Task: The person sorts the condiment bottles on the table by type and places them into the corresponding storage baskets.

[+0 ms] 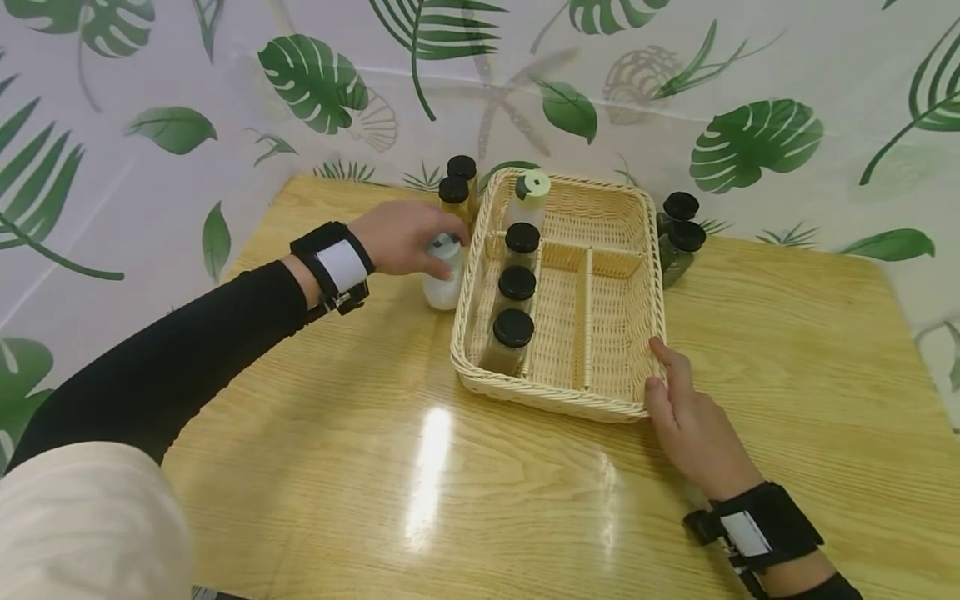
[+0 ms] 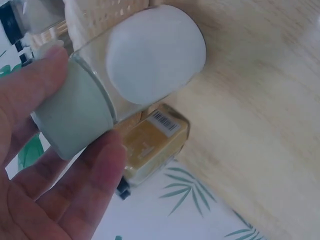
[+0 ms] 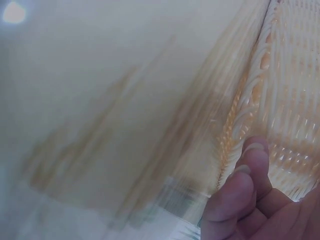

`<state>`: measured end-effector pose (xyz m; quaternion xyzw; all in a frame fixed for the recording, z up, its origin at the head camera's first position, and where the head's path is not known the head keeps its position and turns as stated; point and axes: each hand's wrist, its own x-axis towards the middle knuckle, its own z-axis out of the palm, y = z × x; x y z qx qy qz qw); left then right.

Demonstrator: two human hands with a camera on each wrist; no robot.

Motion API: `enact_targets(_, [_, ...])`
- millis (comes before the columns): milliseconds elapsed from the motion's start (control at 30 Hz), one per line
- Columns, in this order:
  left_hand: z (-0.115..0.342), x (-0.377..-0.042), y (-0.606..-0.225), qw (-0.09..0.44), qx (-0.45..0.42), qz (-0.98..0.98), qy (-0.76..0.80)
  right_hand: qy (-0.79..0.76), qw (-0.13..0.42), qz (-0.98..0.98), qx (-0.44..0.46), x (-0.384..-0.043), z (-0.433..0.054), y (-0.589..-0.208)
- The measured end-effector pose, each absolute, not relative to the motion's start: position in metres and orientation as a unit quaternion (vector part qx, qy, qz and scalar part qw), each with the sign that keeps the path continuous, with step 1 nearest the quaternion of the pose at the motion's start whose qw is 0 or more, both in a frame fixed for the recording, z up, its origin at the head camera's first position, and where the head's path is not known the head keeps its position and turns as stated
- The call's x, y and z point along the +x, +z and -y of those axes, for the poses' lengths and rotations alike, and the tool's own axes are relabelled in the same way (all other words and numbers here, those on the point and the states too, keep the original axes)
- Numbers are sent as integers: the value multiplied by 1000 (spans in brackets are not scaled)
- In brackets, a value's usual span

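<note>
My left hand [image 1: 408, 237] grips a clear glass jar by its pale green lid [image 2: 75, 107]. White contents show through the jar [image 1: 441, 287], which stands just outside the left wall of a wicker basket [image 1: 555, 406]. At the basket's near right corner, my right hand [image 1: 697, 429] holds the rim, thumb and forefinger against the weave. Inside the left compartments stand several jars with black lids, the nearest being a black-lidded jar [image 1: 513, 329]. Behind them, in the far compartment, is another pale green-lidded jar [image 1: 531, 190].
Two black-capped bottles with yellow contents [image 1: 453, 192] stand left of the basket, near the back. Two dark jars with black lids [image 1: 684, 242] are close to its right wall. A leaf-patterned cloth [image 1: 637, 58] hangs behind the wooden table [image 1: 337, 467].
</note>
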<state>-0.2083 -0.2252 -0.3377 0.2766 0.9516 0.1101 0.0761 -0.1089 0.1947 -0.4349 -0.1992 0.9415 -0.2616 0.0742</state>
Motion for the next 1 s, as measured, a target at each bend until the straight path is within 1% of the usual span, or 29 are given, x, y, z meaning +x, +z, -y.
enact_targets(400, [227, -214, -285, 39, 258, -960, 97, -259, 75, -942, -200, -111, -195, -433])
enact_targets(700, [219, -220, -257, 22, 277, -956, 94, -260, 73, -943, -194, -108, -195, -436])
enact_targets(867, [214, -222, -241, 12, 271, -958, 94, -260, 69, -944, -192, -109, -195, -435])
enact_targets(1000, [213, -225, -230, -6, 266, -959, 97, -260, 69, -944, -192, -110, -195, -434])
